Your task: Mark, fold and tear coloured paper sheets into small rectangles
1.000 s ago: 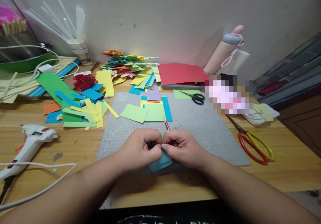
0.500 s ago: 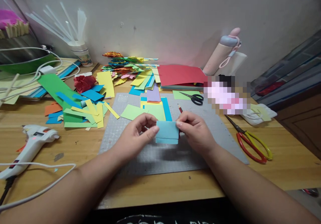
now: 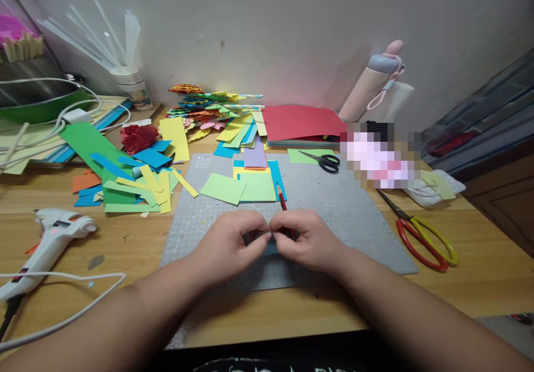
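My left hand [image 3: 238,244] and my right hand [image 3: 309,241] meet low over the grey cutting mat [image 3: 196,233]. Thumbs and fingers of both are closed on a piece of light blue paper [image 3: 272,246], pinched along its upper edge. Most of that paper is hidden by the hands. A dark red pencil [image 3: 282,198] pokes out beyond my right hand, point away from me, its lower end tucked among the fingers. Just past my hands lie green paper pieces [image 3: 223,188] on the mat, with blue and yellow sheets.
Black scissors [image 3: 327,163] lie at the mat's far side; red-and-yellow-handled scissors [image 3: 425,244] lie right. At left are a glue gun [image 3: 54,244] with its cord and a heap of paper strips [image 3: 146,186]. A red sheet [image 3: 300,123] and a leaning bottle [image 3: 369,85] are by the wall.
Both hands have come together and slightly lower, tilting the blue paper so that little of its face shows. The pencil has shifted left along with my right hand.
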{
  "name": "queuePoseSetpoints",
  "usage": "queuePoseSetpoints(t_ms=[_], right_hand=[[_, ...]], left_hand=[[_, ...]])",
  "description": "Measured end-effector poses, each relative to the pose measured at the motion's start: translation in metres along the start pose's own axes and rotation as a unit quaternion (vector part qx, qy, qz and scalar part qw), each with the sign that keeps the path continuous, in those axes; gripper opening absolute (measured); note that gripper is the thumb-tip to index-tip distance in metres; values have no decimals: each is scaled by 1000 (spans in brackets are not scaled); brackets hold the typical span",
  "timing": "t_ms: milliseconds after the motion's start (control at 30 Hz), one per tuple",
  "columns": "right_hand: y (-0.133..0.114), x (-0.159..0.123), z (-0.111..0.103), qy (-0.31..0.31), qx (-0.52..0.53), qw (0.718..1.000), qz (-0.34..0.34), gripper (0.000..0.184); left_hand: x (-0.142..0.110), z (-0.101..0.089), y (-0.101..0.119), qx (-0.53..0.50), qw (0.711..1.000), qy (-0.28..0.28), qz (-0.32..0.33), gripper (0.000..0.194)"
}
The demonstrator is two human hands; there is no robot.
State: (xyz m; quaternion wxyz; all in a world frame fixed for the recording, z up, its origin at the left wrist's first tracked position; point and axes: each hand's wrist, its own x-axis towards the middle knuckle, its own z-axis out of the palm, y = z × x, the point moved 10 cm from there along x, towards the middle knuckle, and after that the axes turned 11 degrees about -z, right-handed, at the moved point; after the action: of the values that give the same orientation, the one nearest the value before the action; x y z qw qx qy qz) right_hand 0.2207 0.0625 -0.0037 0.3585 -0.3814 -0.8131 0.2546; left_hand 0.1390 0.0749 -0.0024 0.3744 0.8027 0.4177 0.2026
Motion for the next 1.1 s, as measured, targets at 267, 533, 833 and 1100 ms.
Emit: queuePoseSetpoints(t_ms=[267,533,833,1100], right_hand=[[-3,2,-11,26,7,1000,11,13],[30,-3,-43,105,61,985,123,12],[27,-2,12,36,428,889,160,23],[29,-6,12,34,425,889,167,24]], left_hand=[[-1,-6,-2,-91,995,6,-33,16],[2,-33,-25,-242,960,79,-115,20],[6,-16,-48,-391,899,56,-188,27],[5,-22,-40,-398,901,71,-157,25]])
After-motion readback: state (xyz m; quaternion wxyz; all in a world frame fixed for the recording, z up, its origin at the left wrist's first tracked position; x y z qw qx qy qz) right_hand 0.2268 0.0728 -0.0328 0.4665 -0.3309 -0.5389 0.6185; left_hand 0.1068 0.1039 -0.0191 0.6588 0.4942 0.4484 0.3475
